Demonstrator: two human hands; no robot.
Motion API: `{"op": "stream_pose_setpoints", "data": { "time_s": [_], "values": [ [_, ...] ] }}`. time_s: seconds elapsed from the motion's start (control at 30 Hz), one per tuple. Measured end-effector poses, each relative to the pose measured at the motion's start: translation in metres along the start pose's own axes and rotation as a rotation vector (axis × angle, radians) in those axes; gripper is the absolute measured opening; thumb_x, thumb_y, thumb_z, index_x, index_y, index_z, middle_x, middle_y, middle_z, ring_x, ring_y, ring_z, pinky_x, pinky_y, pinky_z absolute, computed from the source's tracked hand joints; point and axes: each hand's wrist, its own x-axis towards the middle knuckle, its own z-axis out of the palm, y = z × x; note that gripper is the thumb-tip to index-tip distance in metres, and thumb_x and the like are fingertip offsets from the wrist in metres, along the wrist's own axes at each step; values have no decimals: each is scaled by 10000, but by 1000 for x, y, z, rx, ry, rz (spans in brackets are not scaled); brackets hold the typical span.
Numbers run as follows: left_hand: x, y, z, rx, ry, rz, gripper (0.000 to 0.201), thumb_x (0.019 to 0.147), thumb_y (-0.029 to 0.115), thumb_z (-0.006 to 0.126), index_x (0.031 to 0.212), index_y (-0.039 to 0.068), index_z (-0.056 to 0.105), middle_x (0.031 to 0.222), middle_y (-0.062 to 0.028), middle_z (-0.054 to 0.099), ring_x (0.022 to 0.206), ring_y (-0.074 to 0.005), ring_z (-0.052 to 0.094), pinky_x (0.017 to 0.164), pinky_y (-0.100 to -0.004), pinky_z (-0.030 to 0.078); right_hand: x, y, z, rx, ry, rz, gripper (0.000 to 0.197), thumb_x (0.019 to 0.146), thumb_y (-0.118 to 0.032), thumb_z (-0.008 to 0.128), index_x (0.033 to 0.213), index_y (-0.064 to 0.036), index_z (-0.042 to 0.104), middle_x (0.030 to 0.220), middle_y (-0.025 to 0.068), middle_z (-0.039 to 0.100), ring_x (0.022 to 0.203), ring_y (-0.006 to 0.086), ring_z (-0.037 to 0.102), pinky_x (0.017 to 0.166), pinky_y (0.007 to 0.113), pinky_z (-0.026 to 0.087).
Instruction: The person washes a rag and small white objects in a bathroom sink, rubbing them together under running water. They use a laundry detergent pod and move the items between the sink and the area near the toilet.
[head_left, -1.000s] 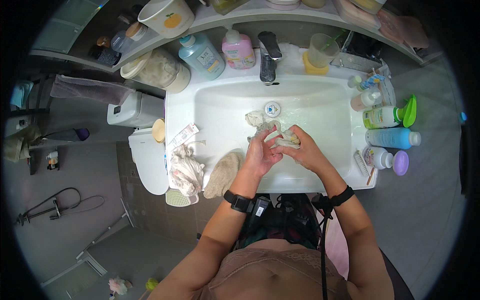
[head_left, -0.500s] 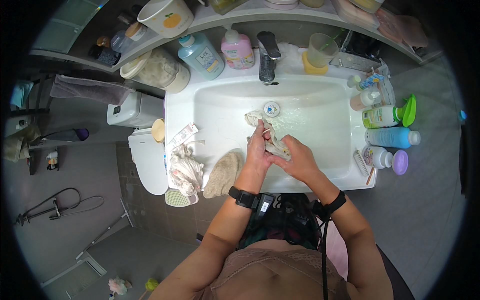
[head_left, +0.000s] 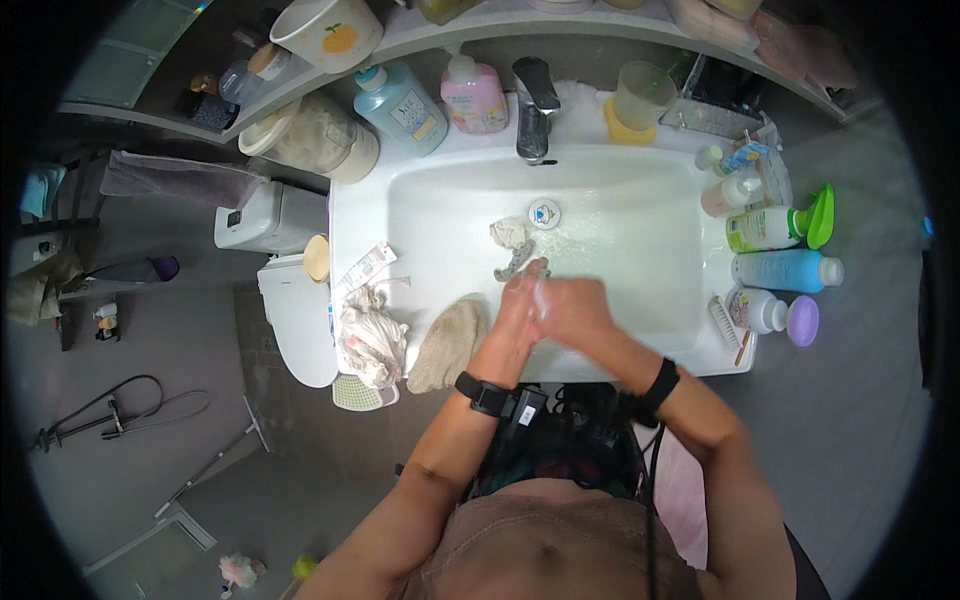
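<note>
Over the front part of the white sink (head_left: 640,260), my two hands are pressed together on a wet, off-white cloth (head_left: 508,233). One end of it hangs beyond my fingers toward the drain plug (head_left: 543,214); the rest is hidden in my grip. My left hand (head_left: 518,315) is closed around the cloth. Blurred a little by motion, my right hand (head_left: 578,308) is curled in a fist against it, with white suds between the two. Shallow water lies in the basin below the faucet (head_left: 534,110).
On the left rim lie a crumpled white cloth (head_left: 372,340) and a beige cloth (head_left: 450,345). Pump bottles, one blue (head_left: 402,110) and one pink (head_left: 474,97), stand behind the basin. Several bottles and a scrub brush (head_left: 723,325) line the right rim. A shelf (head_left: 440,48) overhangs the back.
My right hand has curled from an open spread into a fist and moved left against my left hand. The cloth is bunched further into the grip, and suds now show.
</note>
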Motion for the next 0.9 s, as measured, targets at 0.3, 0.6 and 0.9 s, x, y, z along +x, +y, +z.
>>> {"op": "stream_pose_setpoints", "data": {
  "time_s": [0.3,0.6,0.9],
  "values": [
    [44,-1,-54,43,-297,17,383,1374,451,743,1480,86,784,1105,-53,862,811,-240,832,577,-433,662,20,-29,-3,121,185,-141,491,1294,-371,716,924,-93,881,844,183,879,761,417,896,671,596,696],
    [-12,29,7,-54,-87,-6,382,1395,468,710,1398,93,783,905,-8,696,648,-171,625,551,-369,521,65,41,-2,-71,86,106,415,1257,-386,796,953,-122,898,926,210,904,759,388,857,712,597,691],
    [14,72,-33,97,-225,272,314,1342,258,814,1406,-42,745,1141,-121,769,878,-157,711,564,-261,444,26,54,-92,1379,-356,532,315,1295,-411,883,1468,-148,891,1137,91,912,681,101,623,612,322,516]
  ]
}}
